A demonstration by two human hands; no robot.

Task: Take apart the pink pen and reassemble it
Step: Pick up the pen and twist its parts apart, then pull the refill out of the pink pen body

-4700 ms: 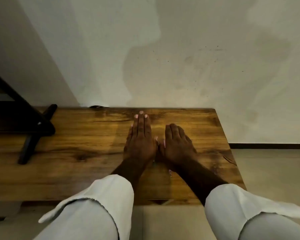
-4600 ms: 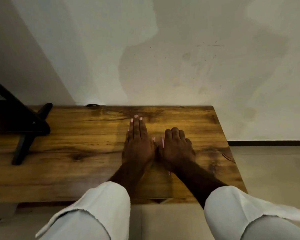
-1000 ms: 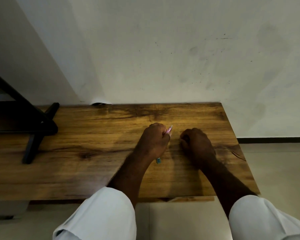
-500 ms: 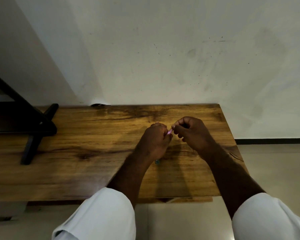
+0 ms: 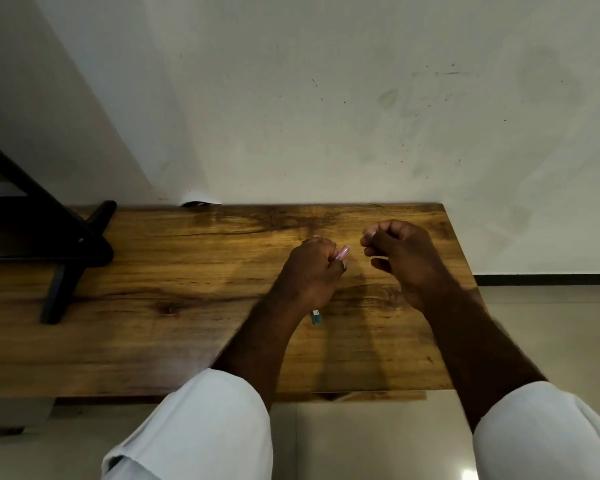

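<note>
My left hand (image 5: 310, 271) is a fist around the pink pen (image 5: 343, 251), above the wooden table (image 5: 187, 306). The pen's pink end sticks out past my thumb toward the wall, and its teal end (image 5: 316, 317) shows below my palm. The fist hides the rest of the barrel. My right hand (image 5: 400, 258) hovers a short gap to the right of the pink end. Its fingers are curled in, thumb and fingertips pinched together. I see no part between them.
A black metal stand (image 5: 73, 251) rests on the table's far left. The table's back edge meets a white wall (image 5: 326, 116). Its right edge drops to a tiled floor (image 5: 551, 323). My white sleeves (image 5: 201, 431) cover the near edge.
Both hands lay flat on the table at first. My left hand then closed around the pen, my right hand pinched its pink end, and the right hand has now drawn away to the right.
</note>
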